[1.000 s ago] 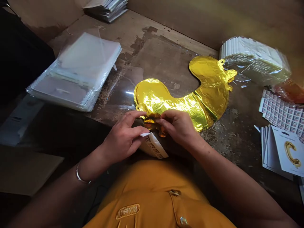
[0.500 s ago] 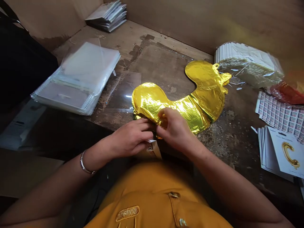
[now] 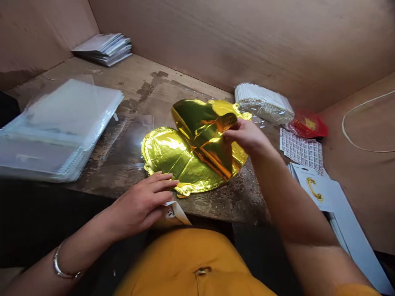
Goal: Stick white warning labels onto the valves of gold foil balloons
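A gold foil balloon (image 3: 188, 160) lies on the worn wooden bench (image 3: 216, 207), with its long body folded back over itself. My right hand (image 3: 245, 137) pinches the raised foil flap near its upper edge. My left hand (image 3: 142, 203) rests just beside the balloon's lower rim, fingers extended toward it. A small white printed card (image 3: 174, 213) with a CE mark sticks out from under that hand and moves with it. The balloon's lower layer is partly hidden by the folded flap.
A stack of clear plastic sleeves (image 3: 61, 131) lies at the left, and a pile of packets (image 3: 103, 49) at the back corner. To the right are a plastic-wrapped white bundle (image 3: 263, 102), red plastic (image 3: 308, 125), a printed label sheet (image 3: 301, 150) and gold-letter cards (image 3: 313, 189).
My right hand has lifted the balloon's far end and folded it back over the body. My left hand and the card have moved left, and the view has shifted upward.
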Tool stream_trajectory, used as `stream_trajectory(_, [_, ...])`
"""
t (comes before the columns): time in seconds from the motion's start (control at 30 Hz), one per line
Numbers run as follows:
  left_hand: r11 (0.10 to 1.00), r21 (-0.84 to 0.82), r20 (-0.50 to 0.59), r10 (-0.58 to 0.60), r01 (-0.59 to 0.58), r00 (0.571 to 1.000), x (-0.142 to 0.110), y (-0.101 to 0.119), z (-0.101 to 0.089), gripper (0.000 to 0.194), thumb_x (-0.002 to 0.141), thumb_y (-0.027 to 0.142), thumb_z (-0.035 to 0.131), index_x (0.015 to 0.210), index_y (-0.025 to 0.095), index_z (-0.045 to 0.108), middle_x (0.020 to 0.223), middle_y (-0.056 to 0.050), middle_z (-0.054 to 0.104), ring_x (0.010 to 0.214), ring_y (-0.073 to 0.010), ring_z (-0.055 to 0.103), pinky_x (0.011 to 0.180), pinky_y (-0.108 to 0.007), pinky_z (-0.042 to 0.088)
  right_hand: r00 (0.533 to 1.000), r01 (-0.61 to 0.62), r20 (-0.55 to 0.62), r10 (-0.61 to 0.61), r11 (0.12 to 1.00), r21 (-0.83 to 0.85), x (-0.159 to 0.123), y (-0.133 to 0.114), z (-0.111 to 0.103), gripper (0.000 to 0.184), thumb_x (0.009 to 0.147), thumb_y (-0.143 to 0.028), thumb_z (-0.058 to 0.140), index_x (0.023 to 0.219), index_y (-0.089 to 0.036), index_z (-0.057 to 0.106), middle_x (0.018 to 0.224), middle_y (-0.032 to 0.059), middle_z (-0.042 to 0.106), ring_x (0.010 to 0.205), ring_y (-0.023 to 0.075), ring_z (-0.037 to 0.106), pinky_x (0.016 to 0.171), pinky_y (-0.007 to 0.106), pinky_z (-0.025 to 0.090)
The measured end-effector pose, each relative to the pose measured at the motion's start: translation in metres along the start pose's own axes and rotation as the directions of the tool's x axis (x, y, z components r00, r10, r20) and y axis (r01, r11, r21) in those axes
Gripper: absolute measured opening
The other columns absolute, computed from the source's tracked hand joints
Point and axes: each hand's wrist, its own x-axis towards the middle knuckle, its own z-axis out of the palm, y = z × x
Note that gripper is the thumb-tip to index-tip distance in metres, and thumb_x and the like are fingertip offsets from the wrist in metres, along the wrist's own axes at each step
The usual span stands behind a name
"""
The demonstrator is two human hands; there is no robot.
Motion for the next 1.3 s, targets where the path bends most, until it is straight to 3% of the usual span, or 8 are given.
stream_trajectory(0.13, [1.000, -0.021, -0.027, 0.002, -0.003, 1.000, -0.001, -0.001, 0.003, 0.018, 0.089, 0.018, 0.050, 0.097, 0.022, 0.065, 0.134, -0.004, 0.058, 0.130, -0.0227, 0.046, 0.112, -0.045, 0.035, 0.855, -0.252, -0.482, 0.193, 0.966, -0.061, 0.051, 0.056, -0.039, 0.009, 0.065, -0.003, 0.057, 0.071, -0.010, 0.059, 0.059, -0.0001, 0.056, 0.060, 0.0122, 0.052, 0.060, 0.028, 0.044])
stream_trajectory(0.33, [0.996, -0.085, -0.075, -0.007, 0.001, 0.997, 0.002, -0.005, 0.003, 0.017, 0.086, 0.016, 0.053, 0.095, 0.021, 0.067, 0.128, -0.006, 0.062, 0.126, -0.0236, 0.051, 0.109, -0.046, 0.040, 0.725, -0.221, -0.687, 0.057, 0.963, -0.153, 0.033, 0.059, -0.042, 0.016, 0.082, -0.012, 0.045, 0.082, -0.011, 0.061, 0.087, 0.0144, 0.063, 0.094, 0.0220, 0.057, 0.083, 0.037, 0.042])
stream_trajectory(0.43, [0.975, -0.222, -0.139, -0.034, 0.002, 0.990, 0.001, 0.002, -0.001, 0.019, 0.085, 0.015, 0.053, 0.095, 0.021, 0.068, 0.125, -0.008, 0.064, 0.120, -0.0229, 0.057, 0.107, -0.044, 0.042, 0.803, -0.080, -0.593, -0.056, 0.976, -0.201, -0.021, 0.016, -0.009, 0.024, 0.091, -0.024, 0.042, 0.086, -0.016, 0.064, 0.093, 0.0123, 0.066, 0.100, 0.0213, 0.059, 0.088, 0.034, 0.043])
stream_trajectory(0.53, [0.877, -0.467, -0.224, -0.243, 0.115, 0.944, -0.001, 0.017, -0.007, 0.015, 0.085, 0.019, 0.056, 0.092, 0.018, 0.069, 0.112, -0.010, 0.069, 0.103, -0.0213, 0.065, 0.091, -0.034, 0.053, 0.965, 0.226, -0.074, -0.254, 0.937, -0.265, -0.093, -0.030, 0.034, 0.025, 0.088, -0.038, 0.057, 0.104, -0.021, 0.065, 0.101, 0.0080, 0.070, 0.092, 0.0217, 0.064, 0.080, 0.034, 0.048])
stream_trajectory(0.67, [0.505, -0.777, -0.027, -0.624, 0.376, 0.781, -0.004, 0.039, -0.007, 0.022, 0.087, 0.035, 0.059, 0.088, 0.015, 0.069, 0.084, -0.005, 0.071, 0.076, -0.0165, 0.066, 0.069, -0.027, 0.054, 0.945, 0.307, 0.165, -0.284, 0.942, -0.134, -0.148, -0.053, 0.072, 0.014, 0.086, -0.031, 0.060, 0.093, -0.020, 0.063, 0.078, 0.0018, 0.067, 0.068, 0.0158, 0.060, 0.061, 0.027, 0.045])
stream_trajectory(0.87, [0.207, -0.931, 0.046, -0.749, 0.300, 0.661, -0.009, 0.044, 0.006, 0.020, 0.078, 0.034, 0.070, 0.082, 0.015, 0.067, 0.080, -0.002, 0.070, 0.072, -0.0131, 0.064, 0.068, -0.023, 0.053, 0.909, 0.108, 0.400, -0.121, 0.993, 0.055, -0.128, -0.034, 0.071, 0.017, 0.085, -0.033, 0.060, 0.073, -0.020, 0.060, 0.063, -0.0035, 0.060, 0.058, 0.0109, 0.053, 0.050, 0.022, 0.039])
stream_trajectory(1.1, [0.229, -0.919, 0.029, -0.772, 0.321, 0.635, -0.009, 0.047, 0.010, 0.022, 0.077, 0.036, 0.069, 0.077, 0.014, 0.067, 0.074, -0.002, 0.068, 0.067, -0.0129, 0.061, 0.064, -0.023, 0.051, 0.923, 0.385, 0.033, -0.384, 0.913, -0.138, -0.128, -0.054, 0.081, 0.015, 0.085, -0.029, 0.062, 0.096, -0.020, 0.067, 0.092, 0.0059, 0.070, 0.086, 0.0193, 0.063, 0.077, 0.031, 0.049])
stream_trajectory(1.3, [0.428, -0.837, -0.083, -0.715, 0.342, 0.694, -0.011, 0.049, 0.012, 0.016, 0.084, 0.029, 0.063, 0.083, 0.015, 0.069, 0.079, -0.002, 0.070, 0.074, -0.0134, 0.062, 0.068, -0.022, 0.049, 0.899, 0.437, 0.056, -0.434, 0.893, -0.104, -0.127, -0.062, 0.106, 0.008, 0.085, -0.023, 0.062, 0.086, -0.018, 0.069, 0.080, 0.0030, 0.069, 0.077, 0.0160, 0.062, 0.069, 0.027, 0.047])
